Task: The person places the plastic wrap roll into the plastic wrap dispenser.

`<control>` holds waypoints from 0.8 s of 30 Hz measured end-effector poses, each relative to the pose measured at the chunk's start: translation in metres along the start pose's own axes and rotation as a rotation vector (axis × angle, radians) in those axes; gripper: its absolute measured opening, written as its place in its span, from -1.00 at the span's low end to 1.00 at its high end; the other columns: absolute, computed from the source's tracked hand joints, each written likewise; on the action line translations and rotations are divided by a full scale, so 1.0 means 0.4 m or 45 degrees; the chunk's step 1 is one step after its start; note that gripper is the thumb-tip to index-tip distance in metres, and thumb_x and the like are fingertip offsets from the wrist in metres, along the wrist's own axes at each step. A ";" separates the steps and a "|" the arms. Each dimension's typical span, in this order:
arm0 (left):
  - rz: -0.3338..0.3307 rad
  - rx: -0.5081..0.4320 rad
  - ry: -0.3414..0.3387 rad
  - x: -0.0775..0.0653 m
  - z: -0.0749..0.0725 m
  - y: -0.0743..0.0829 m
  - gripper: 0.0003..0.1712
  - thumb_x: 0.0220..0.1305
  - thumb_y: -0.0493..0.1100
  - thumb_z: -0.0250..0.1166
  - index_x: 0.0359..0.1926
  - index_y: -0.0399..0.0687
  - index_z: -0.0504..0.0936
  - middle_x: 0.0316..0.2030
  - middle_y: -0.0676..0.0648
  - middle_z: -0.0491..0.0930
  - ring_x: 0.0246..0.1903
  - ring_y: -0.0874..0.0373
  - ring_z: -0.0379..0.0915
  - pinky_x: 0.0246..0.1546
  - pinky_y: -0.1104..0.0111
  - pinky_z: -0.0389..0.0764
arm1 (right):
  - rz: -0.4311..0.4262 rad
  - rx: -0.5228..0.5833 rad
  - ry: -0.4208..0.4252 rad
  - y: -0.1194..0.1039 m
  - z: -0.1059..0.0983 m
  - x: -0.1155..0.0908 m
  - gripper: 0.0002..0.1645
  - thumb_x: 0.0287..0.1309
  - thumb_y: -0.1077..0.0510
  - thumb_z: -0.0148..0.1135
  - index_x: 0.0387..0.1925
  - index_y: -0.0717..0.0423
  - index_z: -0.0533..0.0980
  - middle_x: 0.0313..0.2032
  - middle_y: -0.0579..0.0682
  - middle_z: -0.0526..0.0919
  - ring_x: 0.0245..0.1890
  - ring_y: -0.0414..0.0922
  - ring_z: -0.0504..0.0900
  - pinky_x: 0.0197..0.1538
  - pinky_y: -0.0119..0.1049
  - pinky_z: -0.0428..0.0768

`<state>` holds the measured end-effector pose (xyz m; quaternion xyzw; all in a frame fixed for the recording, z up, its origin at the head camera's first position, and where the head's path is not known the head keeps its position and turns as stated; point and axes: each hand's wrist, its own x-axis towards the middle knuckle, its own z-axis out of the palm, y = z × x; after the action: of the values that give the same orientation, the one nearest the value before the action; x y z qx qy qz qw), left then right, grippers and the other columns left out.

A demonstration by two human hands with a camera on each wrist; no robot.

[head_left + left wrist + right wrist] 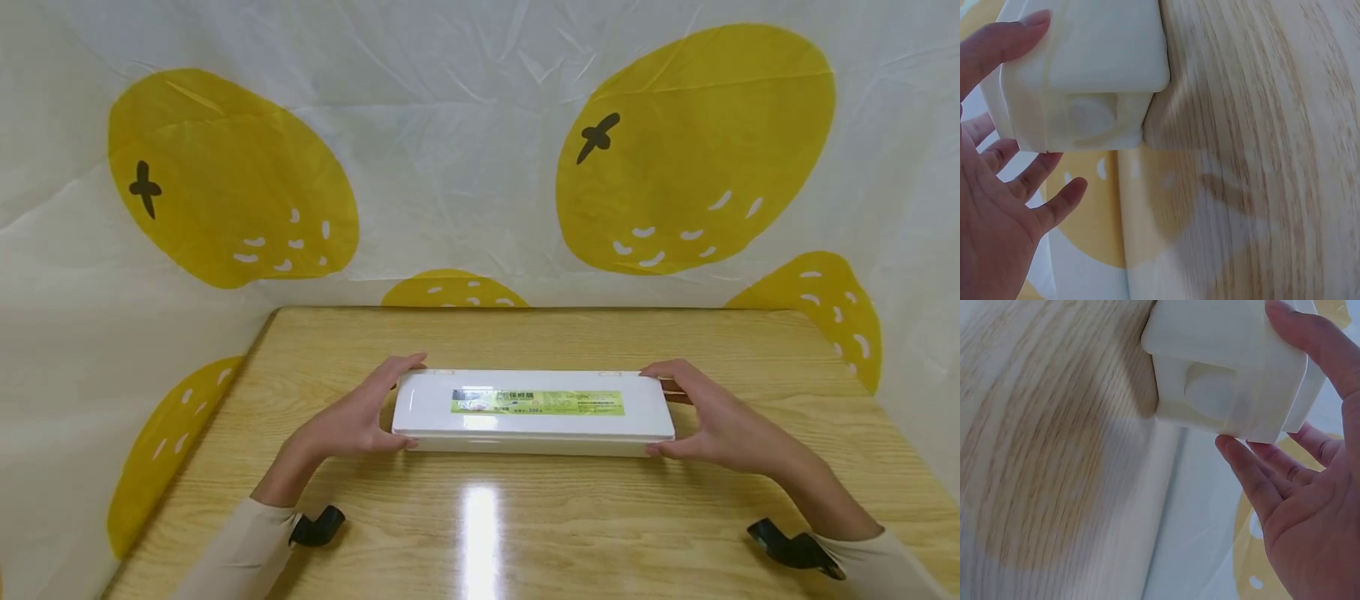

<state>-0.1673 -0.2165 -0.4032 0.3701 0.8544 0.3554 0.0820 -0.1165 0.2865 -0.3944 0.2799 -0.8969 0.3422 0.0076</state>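
Note:
A long white cling film box (540, 424) lies crosswise on the wooden table, its lid closed. On the lid is a green and yellow label (537, 403) with printed characters. My left hand (362, 414) grips the left end, thumb on the near side and fingers at the far side. The right hand (718, 425) holds the opposite end the same way. Close up in the left wrist view, the end of the box (1094, 119) has a rounded recess, with the thumb pressed on its side. A similar recessed end (1210, 394) appears in the right wrist view.
The light wood-grain table (585, 517) ends at a straight back edge. Behind and beside it hangs a white cloth (450, 167) printed with large yellow fruit shapes. Black curved pieces (318, 527) are attached at both sleeves.

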 end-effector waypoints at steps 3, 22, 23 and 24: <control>-0.012 -0.003 -0.004 0.001 -0.002 0.000 0.29 0.08 -0.06 0.60 0.62 0.30 -0.10 0.43 0.04 0.20 0.42 0.09 0.13 0.38 -0.11 0.28 | 0.039 -0.001 -0.006 -0.001 -0.001 -0.001 0.03 -0.11 -0.13 0.65 0.32 0.05 0.30 0.26 0.02 0.43 0.17 0.03 0.56 0.16 -0.50 0.52; -0.090 0.020 -0.048 0.008 -0.012 0.002 0.27 0.05 0.14 0.60 0.60 0.34 -0.05 0.46 0.05 0.18 0.43 0.12 0.12 0.41 -0.06 0.25 | 0.194 0.143 -0.083 0.006 -0.007 0.000 0.06 -0.10 -0.11 0.65 0.34 0.13 0.27 0.34 0.22 0.39 0.20 0.29 0.56 0.10 -0.14 0.65; -0.088 0.017 -0.047 0.008 -0.012 0.002 0.27 0.05 0.15 0.60 0.60 0.33 -0.04 0.46 0.04 0.19 0.43 0.12 0.12 0.41 -0.06 0.25 | 0.195 0.154 -0.083 0.007 -0.006 -0.001 0.05 -0.10 -0.10 0.65 0.33 0.13 0.27 0.33 0.23 0.40 0.20 0.29 0.56 0.10 -0.13 0.65; -0.088 0.016 -0.045 0.008 -0.012 0.002 0.26 0.04 0.14 0.60 0.60 0.32 -0.03 0.45 0.04 0.19 0.43 0.12 0.13 0.41 -0.06 0.26 | 0.192 0.162 -0.083 0.009 -0.005 -0.001 0.04 -0.09 -0.10 0.65 0.32 0.13 0.27 0.32 0.23 0.40 0.20 0.29 0.56 0.10 -0.15 0.65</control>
<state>-0.1711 -0.2165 -0.3990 0.3471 0.8673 0.3404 0.1071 -0.1182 0.2903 -0.3952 0.2225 -0.8916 0.3889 -0.0653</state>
